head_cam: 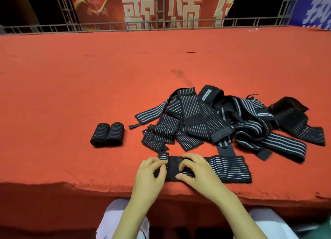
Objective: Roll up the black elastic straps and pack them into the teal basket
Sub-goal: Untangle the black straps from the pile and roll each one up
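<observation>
while 2 rolled straps point(107, 135) lie done, left hand point(150, 172) and right hand point(195, 170) pinch the 3rd strap point(227, 169), barely rolled; the pile point(223, 118) waits, basket unseen.

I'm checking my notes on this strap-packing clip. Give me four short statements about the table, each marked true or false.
1. Two rolled straps lie side by side, touching. True.
2. The left hand and right hand both hold one strap at the table's near edge. True.
3. The pile of loose straps lies left of the rolled ones. False: it lies to their right.
4. The table cover is blue. False: it is red.
</observation>
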The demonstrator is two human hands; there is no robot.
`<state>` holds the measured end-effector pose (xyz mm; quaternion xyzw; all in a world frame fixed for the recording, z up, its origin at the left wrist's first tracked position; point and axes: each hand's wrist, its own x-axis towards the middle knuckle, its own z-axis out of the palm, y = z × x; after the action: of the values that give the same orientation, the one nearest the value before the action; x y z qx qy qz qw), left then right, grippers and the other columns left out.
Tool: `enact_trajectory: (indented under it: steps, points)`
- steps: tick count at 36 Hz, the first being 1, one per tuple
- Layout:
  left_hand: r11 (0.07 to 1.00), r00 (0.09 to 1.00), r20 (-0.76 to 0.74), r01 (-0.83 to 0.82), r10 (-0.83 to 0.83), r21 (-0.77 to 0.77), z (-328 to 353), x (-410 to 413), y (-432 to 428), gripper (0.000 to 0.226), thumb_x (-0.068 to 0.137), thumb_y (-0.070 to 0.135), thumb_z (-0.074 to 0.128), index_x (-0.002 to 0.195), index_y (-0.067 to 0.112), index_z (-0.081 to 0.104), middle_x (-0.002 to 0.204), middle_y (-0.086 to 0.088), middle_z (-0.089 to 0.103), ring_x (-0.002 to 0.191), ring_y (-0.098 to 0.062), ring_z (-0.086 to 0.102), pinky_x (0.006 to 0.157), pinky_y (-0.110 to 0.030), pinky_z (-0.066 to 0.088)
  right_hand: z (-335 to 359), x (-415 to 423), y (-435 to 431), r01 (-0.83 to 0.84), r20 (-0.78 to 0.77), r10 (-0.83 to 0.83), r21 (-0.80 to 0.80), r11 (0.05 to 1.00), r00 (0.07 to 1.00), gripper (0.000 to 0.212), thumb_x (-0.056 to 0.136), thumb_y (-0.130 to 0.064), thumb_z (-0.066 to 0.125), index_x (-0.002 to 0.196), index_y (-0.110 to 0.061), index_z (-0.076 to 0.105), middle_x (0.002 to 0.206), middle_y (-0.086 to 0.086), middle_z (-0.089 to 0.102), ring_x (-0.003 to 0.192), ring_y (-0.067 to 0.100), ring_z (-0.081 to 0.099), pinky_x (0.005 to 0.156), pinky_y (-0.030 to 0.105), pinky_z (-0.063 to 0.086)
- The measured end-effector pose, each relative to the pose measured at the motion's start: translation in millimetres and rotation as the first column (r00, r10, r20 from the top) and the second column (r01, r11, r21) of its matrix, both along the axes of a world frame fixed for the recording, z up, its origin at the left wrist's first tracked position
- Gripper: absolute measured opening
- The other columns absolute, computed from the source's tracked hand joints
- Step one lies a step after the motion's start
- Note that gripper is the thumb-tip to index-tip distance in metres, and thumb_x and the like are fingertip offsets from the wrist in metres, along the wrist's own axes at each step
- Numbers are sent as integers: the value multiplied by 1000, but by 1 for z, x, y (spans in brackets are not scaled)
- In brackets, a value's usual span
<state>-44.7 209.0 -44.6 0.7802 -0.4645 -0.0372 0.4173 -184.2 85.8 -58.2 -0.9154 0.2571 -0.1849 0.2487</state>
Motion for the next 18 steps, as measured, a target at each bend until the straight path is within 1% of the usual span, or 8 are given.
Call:
enact_trajectory:
  steps: [2, 4, 7, 9, 10, 13, 15, 18]
  points:
    - [999, 999, -38, 39, -39, -16, 3, 5, 4, 24, 82, 22, 56, 97, 22, 75, 94, 24, 60, 89, -2, 57, 80, -1, 34, -2, -1, 0, -4, 10, 4, 21, 1000, 1000, 19, 81, -43, 69, 90, -28, 61, 131, -15, 47, 129, 6, 34, 110, 24, 23]
    - [997, 990, -118, 77, -79, -26, 5, 8, 8, 22, 84, 11, 65, 99, 24, 73, 97, 26, 62, 86, 4, 58, 77, -1, 37, -4, -1, 0, -5, 20, 5, 28, 1000, 1000, 20, 81, -45, 68, 90, -29, 61, 131, -14, 47, 129, 7, 35, 110, 26, 24]
    - [995, 948, -302, 93, -101, -42, 6, 10, 11, 30, 80, 1, 70, 97, 27, 70, 95, 13, 69, 80, 6, 58, 71, -5, 41, -5, 0, 0, 3, 29, -5, 42, 999, 1000, 30, 76, -58, 56, 89, -31, 60, 131, -14, 48, 129, 7, 35, 110, 27, 24]
    - [995, 930, -355, 79, -97, -66, 5, 11, 9, 32, 78, 0, 71, 95, 27, 70, 92, 7, 69, 75, 4, 57, 70, -8, 43, -6, 0, 0, 9, 20, -10, 49, 999, 1000, 38, 72, -66, 46, 88, -34, 59, 132, -15, 47, 130, 7, 34, 111, 28, 24]
    - [995, 927, -363, 67, -89, -74, 4, 11, 8, 32, 77, -1, 72, 94, 27, 69, 90, 5, 67, 74, 2, 56, 70, -8, 43, -6, 0, 0, 8, 17, -9, 54, 998, 1000, 38, 72, -66, 46, 88, -34, 58, 132, -15, 47, 130, 6, 34, 111, 29, 24]
    - [998, 925, -379, 10, -35, -69, 2, 8, 4, 36, 74, 0, 75, 90, 30, 66, 89, 3, 61, 73, -5, 54, 70, -11, 44, -4, -1, 0, 1, 18, -2, 54, 999, 1000, 21, 81, -50, 64, 91, -31, 60, 134, -16, 45, 131, 5, 32, 111, 27, 22]
    - [999, 919, -394, -27, 12, -33, 2, 8, 2, 34, 73, 4, 77, 91, 30, 64, 89, 1, 59, 72, -10, 55, 70, -15, 46, -4, -2, 0, -1, 17, 0, 52, 999, 1000, 16, 84, -42, 66, 93, -30, 61, 134, -16, 44, 131, 4, 30, 111, 25, 20]
    - [998, 918, -393, -50, 59, 32, 0, 6, 0, 30, 74, 12, 78, 96, 25, 62, 86, 2, 59, 65, -7, 51, 66, -15, 44, -3, -3, 0, -5, 20, 4, 63, 998, 1000, 16, 84, -41, 67, 94, -30, 61, 134, -16, 43, 131, 3, 30, 112, 25, 21]
